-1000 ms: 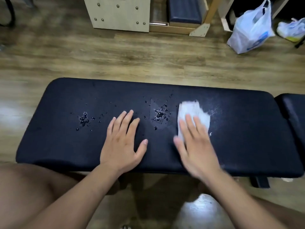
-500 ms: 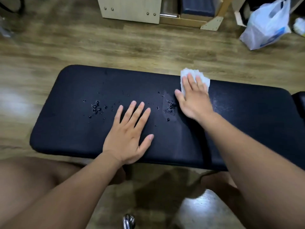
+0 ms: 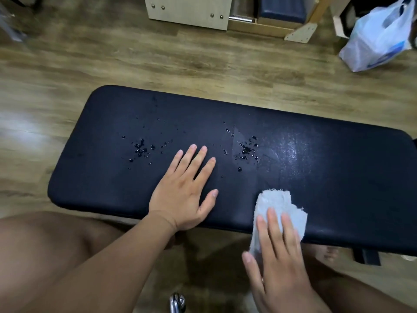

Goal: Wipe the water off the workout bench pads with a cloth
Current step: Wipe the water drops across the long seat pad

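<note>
The right hand (image 3: pixel 277 256) presses the cloth (image 3: pixel 276 203) under straight, close fingers at the bench pad's (image 3: pixel 338 177) near edge; the left hand (image 3: pixel 185 195) rests flat, fingers spread. Droplets (image 3: pixel 247 151) bead beyond the fingertips. The cloth looks light and limp, best pressed flat at its middle.

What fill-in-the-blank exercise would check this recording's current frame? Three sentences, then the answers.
1. The right hand presses a cloth whose colour is ____.
2. The left hand lies flat on the bench pad, holding ____.
3. Water drops sit in ____ main clusters, one on each side of the left hand's fingers.

Missing words: white; nothing; two.
</note>
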Available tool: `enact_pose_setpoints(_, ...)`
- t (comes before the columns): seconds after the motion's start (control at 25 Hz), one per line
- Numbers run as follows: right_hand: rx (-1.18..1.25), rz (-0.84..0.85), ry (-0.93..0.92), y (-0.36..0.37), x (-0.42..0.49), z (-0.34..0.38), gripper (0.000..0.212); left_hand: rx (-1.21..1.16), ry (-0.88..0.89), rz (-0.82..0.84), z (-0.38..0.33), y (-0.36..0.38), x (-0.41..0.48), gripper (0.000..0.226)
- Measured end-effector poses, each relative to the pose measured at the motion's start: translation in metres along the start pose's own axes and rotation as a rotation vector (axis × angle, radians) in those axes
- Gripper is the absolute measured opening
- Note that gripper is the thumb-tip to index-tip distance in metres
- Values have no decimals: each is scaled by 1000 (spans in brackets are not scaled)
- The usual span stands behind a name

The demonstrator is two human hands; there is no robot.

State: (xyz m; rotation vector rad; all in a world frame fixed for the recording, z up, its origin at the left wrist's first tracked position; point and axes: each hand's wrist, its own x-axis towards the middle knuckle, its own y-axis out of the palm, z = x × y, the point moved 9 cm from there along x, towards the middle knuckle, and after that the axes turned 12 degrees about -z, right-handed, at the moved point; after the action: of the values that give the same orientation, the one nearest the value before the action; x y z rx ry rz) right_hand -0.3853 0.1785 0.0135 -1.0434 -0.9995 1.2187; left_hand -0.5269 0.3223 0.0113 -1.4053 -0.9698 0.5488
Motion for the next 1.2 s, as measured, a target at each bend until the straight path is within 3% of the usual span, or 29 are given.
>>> enact_pose_setpoints(0.12,-66,-2,-11,0,43,0,72,-4,-11,-2,0,1,0,67)
enact_pose_setpoints(0.24,-130,-44,17,5,159,-8,73,4,-8,1,1,0,0,67)
enact_pose_setpoints(0.4,-79,48,116,14,267,-14,68,9,-11,8,1,-1,1,66)
enact_pose_setpoints(0.48,-68,21,109,14,253,-11,68,6,-16,7,0,-1,1,65)
enact_pose_setpoints(0.6,-78,-67,23,7,158,7,69,1,-18,-4,1,-1,0,65)
enact_pose_setpoints(0.72,-33,-29,-51,5,40,31,70,-2,-16,0,0,2,-1,65)
enact_pose_setpoints(0.8,-11,23,-75,8,13,36,70,-5,-16,2,0,2,-1,65)
enact_pose_setpoints(0.92,-45,6,-88,9,69,38,73,-2,-11,-3,0,2,-1,65)
enact_pose_setpoints(1.04,-62,-46,-39,16,179,34,74,0,-20,4,0,2,0,67)
enact_pose_setpoints(1.2,28,43,100,25,273,35,66,6,-27,2,1,0,1,65)
